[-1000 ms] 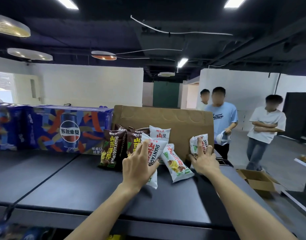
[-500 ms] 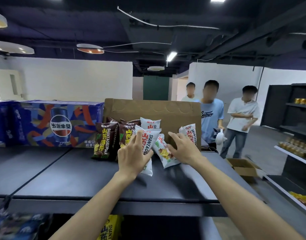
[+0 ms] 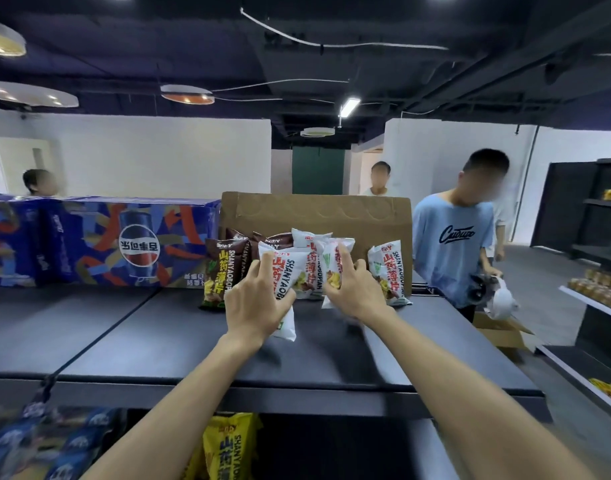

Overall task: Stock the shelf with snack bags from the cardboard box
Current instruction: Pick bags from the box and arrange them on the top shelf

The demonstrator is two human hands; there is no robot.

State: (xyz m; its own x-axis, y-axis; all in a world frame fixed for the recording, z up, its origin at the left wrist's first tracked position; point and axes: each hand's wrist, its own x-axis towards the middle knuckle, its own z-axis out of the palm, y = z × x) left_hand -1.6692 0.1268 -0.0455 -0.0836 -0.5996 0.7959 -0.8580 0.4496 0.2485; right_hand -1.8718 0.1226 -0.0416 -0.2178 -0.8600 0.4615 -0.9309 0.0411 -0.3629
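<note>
1. Left hand [image 3: 257,299]: fingers curled round a white snack bag [image 3: 284,282], keeping it upright on the shelf top [image 3: 158,337], presumably to stop it toppling forward.
2. Right hand [image 3: 354,289]: grips a second white bag [image 3: 333,268], tilted, just beside the first; judged to be closing up the row.
3. Brown snack bags [image 3: 224,271] stand at the left, one more white bag [image 3: 389,275] at the right.
4. All lean against the cardboard panel [image 3: 314,213] behind, which serves as a backstop.
5. Cardboard box [image 3: 501,332]: on the floor, well apart; contents hidden.
</note>
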